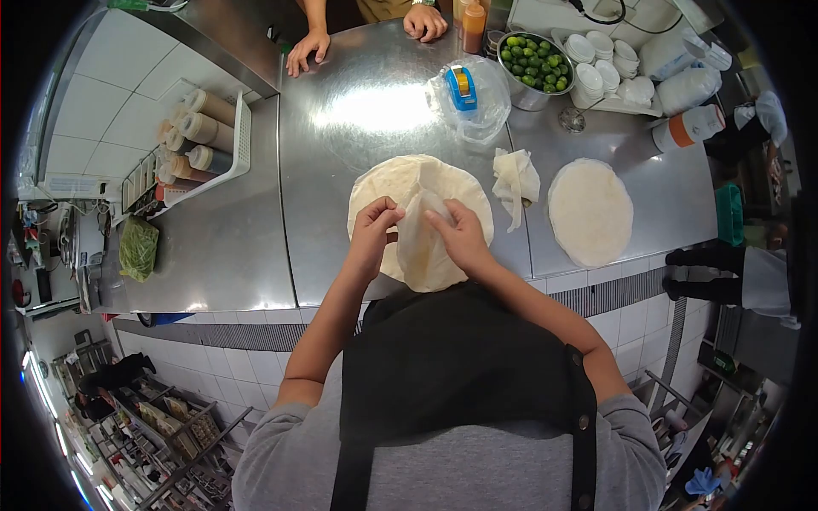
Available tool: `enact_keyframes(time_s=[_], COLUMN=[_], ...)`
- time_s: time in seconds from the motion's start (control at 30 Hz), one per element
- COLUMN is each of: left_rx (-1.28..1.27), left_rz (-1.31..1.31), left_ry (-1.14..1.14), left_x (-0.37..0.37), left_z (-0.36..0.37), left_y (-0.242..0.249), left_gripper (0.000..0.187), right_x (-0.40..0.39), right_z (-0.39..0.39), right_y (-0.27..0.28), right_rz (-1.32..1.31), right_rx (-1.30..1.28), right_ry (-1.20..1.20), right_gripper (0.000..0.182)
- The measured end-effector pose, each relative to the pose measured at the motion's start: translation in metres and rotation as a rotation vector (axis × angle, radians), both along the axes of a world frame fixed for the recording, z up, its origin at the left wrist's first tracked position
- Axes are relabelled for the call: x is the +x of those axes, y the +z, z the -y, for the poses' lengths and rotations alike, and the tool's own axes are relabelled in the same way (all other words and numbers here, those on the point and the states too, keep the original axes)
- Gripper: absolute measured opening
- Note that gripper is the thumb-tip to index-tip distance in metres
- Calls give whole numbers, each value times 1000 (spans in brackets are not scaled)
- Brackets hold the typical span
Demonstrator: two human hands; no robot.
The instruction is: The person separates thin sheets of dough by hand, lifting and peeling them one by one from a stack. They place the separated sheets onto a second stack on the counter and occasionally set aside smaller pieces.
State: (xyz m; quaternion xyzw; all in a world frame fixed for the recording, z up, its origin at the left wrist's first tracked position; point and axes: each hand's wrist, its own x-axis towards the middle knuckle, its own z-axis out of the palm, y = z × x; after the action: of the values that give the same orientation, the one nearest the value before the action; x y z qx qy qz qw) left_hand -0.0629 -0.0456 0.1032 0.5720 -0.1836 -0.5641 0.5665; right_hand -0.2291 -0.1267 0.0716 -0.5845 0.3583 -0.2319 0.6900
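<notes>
Going slowly should keep the thin sheet [419, 249] whole; left hand [376, 225] and right hand [461, 233] both pinch it.

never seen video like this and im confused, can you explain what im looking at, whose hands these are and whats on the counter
There is no machine here, just a person's bare hands. The one picture comes from a camera on that person's head, looking forward and down.

The left hand and right hand hold up a thin pale sheet, perhaps flatbread, above a pale round on the metal counter.

To the right lie a crumpled pale piece and another round. Farther off are a blue tape dispenser on clear plastic and a metal pot of green fruit. Bottles stand left. Across the counter rest someone else's hands.
</notes>
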Motion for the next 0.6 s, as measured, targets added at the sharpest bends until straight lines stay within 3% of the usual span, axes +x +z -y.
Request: enact_keyframes(time_s=[0.1,0.17,0.2,0.27,0.37,0.5,0.6], left_rx=[62,131,133,-20,76,-15,156], left_rz=[69,436,436,1003,1022,1126,1051], left_ry=[3,74,73,-75,-159,-132,-90], left_x=[-9,-27,-31,-34,-28,-5,12], left_z=[3,11,11,11,20,24,26], left_y=[16,30,25,15,22,-7,-8], left_gripper=[17,18,18,27,30,25,20], right_x=[-3,-5,-6,-6,-14,-32,-49], right_z=[0,3,3,4,12,30,50], right_y=[4,19,20,21,9,2,-13], right_rz=[-40,-184,-186,-78,-131,-183,-390], right_rx=[-143,-603,-601,-692,-729,-695,-577], right_ry=[-168,-82,-83,9,29,22,-101], right_gripper=[26,18,18,17,17,16,15])
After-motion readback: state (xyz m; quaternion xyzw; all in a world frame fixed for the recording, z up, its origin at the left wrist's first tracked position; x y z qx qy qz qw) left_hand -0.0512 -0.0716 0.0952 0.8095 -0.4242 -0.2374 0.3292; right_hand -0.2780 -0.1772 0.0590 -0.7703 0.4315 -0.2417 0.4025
